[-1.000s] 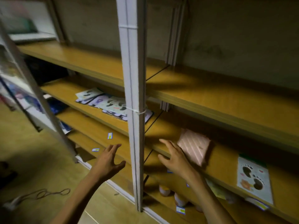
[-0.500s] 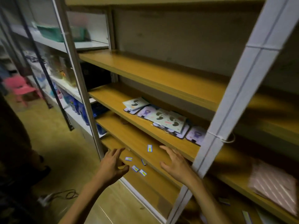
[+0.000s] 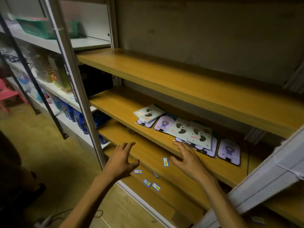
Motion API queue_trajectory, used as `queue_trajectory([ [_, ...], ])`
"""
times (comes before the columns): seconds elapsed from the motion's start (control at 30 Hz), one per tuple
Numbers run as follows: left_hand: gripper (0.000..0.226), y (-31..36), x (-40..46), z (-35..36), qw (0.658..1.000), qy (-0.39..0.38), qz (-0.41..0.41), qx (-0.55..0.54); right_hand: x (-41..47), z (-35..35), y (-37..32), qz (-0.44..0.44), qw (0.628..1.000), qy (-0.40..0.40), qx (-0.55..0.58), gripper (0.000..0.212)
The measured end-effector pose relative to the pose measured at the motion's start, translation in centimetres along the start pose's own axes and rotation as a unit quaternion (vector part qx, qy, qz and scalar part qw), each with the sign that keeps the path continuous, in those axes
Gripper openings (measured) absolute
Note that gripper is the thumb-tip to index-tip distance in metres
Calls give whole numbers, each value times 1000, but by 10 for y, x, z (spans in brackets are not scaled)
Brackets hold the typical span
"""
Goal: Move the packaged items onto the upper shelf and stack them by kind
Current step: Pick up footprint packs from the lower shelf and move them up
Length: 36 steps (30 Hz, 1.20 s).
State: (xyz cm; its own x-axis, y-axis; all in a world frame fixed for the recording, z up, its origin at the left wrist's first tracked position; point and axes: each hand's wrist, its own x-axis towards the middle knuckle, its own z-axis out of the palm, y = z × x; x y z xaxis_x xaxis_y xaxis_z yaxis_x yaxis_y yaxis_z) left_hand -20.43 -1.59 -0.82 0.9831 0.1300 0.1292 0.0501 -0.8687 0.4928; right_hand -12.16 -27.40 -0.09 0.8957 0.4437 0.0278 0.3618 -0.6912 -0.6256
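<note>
Several flat packaged items lie scattered on the middle wooden shelf (image 3: pixel 115 104). Pale green footprint packs (image 3: pixel 192 132) overlap purple cartoon-figure packs (image 3: pixel 164 123), another footprint pack (image 3: pixel 148 112) lies at the left, and one purple pack (image 3: pixel 229 151) sits apart at the right. The upper shelf (image 3: pixel 164 76) above them is bare wood. My right hand (image 3: pixel 188 159) reaches with spread fingers, its fingertips at the front edge of the overlapping packs. My left hand (image 3: pixel 121 160) hovers with fingers apart in front of the shelf below, holding nothing.
White metal uprights stand at left (image 3: pixel 74 76) and lower right (image 3: pixel 269 176). Small blue-and-white labels (image 3: pixel 165 161) dot the lower shelf edges. A neighbouring rack at left holds a green basket (image 3: pixel 41 27) and blue packages (image 3: pixel 77 116). A pink chair (image 3: pixel 6 94) stands far left.
The view has swung left from the shelf bay with the pink pack to the bay with the footprint and purple packs. Both hands have moved up toward the middle shelf.
</note>
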Motion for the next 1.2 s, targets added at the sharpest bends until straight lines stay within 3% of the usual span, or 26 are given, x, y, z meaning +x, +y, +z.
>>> queue_trajectory([
  [0.43,73,-10,162,2,996,-44,78,-24,89,-11,36,61,990,125,8,53],
  [0.63,94,-17,210,8,991,-75,107,-30,86,-20,55,145,968,201,-36,52],
  [0.87,72,-50,252,19,993,-38,106,24,81,-11,76,294,912,269,-95,84],
  [0.97,85,-63,265,25,995,-49,79,49,83,-5,74,353,890,280,-70,85],
  [1.07,97,-72,271,32,994,-76,63,35,87,0,70,359,881,305,-53,87],
  [1.2,100,-75,273,36,996,-54,70,19,90,10,63,361,867,342,-36,93],
])
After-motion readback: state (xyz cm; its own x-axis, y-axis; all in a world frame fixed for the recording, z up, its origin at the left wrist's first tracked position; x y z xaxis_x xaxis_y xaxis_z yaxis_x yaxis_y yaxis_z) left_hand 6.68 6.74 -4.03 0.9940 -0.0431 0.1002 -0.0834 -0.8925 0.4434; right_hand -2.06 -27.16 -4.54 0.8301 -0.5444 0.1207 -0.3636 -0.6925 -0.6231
